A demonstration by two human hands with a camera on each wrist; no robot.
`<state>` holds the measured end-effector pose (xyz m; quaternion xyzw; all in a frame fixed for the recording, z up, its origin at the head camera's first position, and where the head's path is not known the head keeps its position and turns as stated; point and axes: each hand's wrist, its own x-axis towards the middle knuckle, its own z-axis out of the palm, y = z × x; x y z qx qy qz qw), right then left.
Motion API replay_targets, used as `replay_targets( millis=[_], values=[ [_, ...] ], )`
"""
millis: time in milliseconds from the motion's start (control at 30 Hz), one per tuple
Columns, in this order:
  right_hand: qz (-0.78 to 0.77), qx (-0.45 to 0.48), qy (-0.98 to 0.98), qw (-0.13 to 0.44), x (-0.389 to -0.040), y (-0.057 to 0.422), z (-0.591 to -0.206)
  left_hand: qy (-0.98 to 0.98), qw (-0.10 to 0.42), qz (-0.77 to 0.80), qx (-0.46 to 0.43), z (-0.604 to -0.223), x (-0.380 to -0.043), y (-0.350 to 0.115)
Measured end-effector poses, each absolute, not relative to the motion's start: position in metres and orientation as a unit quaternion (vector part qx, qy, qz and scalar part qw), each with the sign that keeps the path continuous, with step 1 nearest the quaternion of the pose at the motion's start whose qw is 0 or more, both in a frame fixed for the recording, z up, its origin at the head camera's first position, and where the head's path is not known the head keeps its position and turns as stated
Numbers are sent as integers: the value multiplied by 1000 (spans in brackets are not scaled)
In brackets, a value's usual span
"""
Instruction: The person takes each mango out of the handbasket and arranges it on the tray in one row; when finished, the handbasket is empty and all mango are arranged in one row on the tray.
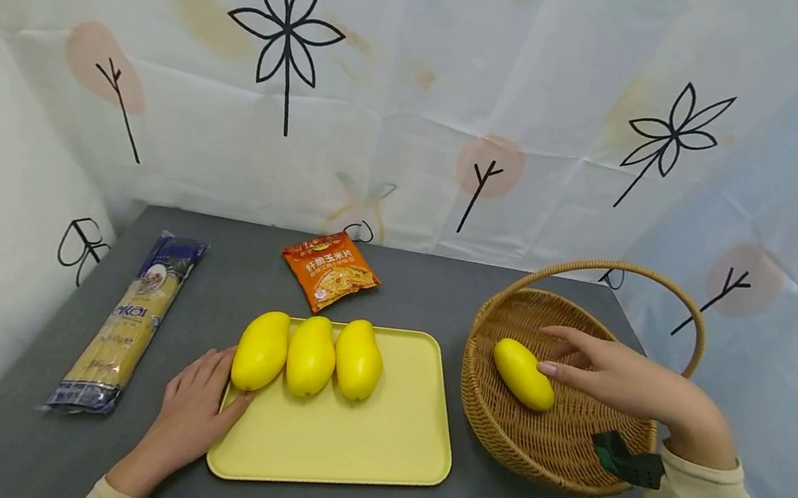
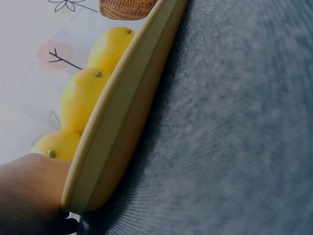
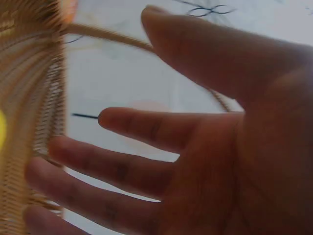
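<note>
My left hand (image 1: 191, 407) holds the left edge of a yellow tray (image 1: 341, 456), the thumb over the rim and the fingers along its outside. In the left wrist view the same tray (image 2: 115, 127) stands close, partly covering its load. Three yellow mangoes (image 1: 311, 357) lie side by side along the tray's far edge, the leftmost nearest that hand. Over the wicker basket (image 1: 494, 447) on the right hovers my right hand (image 1: 613, 376), palm and fingers bare in the right wrist view. One yellow mango (image 1: 523, 375) lies in the basket, beside the thumb tip.
A pack of noodles (image 1: 127, 327) in clear and blue wrapping lies left of the tray. Behind the tray is an orange snack packet (image 1: 331, 268). The basket's tall handle (image 1: 612, 267) arches above it. A patterned white cloth hangs behind the grey table.
</note>
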<state>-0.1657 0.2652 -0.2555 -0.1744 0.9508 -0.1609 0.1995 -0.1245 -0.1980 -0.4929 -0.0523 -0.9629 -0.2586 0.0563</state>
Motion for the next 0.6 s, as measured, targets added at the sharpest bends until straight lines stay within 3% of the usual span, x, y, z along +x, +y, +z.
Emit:
replay_targets(
  millis=[267,600],
  values=[
    [-142,-175,956,189,-203,271,-286,-963,57,-259,-49,-492,-124,-199],
    [-142,-193,944,226,-244,272,-322,-964,52,-255,-49,-494,-125,-197]
  ],
)
